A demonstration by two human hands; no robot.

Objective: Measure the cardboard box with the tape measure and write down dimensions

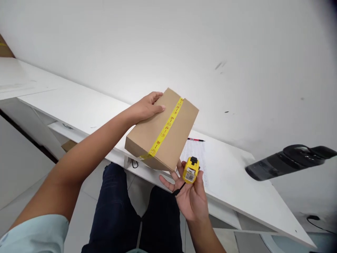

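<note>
A brown cardboard box (147, 131), sealed along its middle with yellow printed tape (168, 124), is tilted above the white desk. My left hand (149, 107) grips the box at its upper left side, the thumb lying on the top face. Below the box's near right corner, my right hand (189, 196) is turned palm up. Between its thumb and fingers sits a yellow tape measure (191, 170) with a black button and a dark wrist strap. The right fingers reach close to the box corner; whether they bear its weight I cannot tell.
A white desk (231, 172) runs along a white wall, with open shelf space under its top. On it are a sheet of paper (198, 151), a red and black pen (196, 140) and a dark bottle (284, 161). Another box (5, 49) stands far left.
</note>
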